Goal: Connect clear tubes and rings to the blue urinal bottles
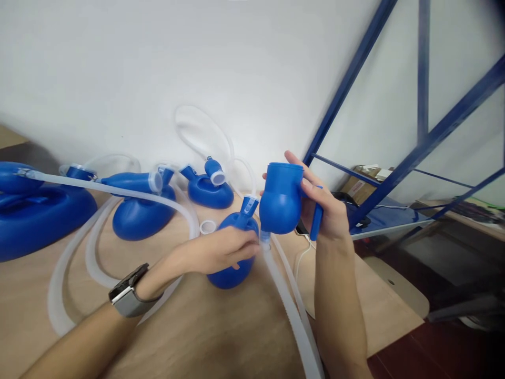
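Note:
My right hand (327, 208) is closed around a blue urinal funnel (281, 202), a bulb-shaped cup with its wide mouth up and a flat handle on the right. A clear connector and a translucent tube (282, 289) hang from its underside. At that joint, the bent fingers of my left hand (226, 250) meet the tube's end; my thumb is hidden. Behind the left hand stands a blue urinal bottle (231, 276), partly covered, with a capped neck (249, 205). Beside it on the table lies a white ring (208, 227).
More blue bottles (144, 218) stand on the wooden table (221, 331) to the left and back, with funnels and looping tubes (92, 247) among them. A white wall rises behind. At right are a blue metal rack (351, 73) and a stool seat (396, 289) below the table edge.

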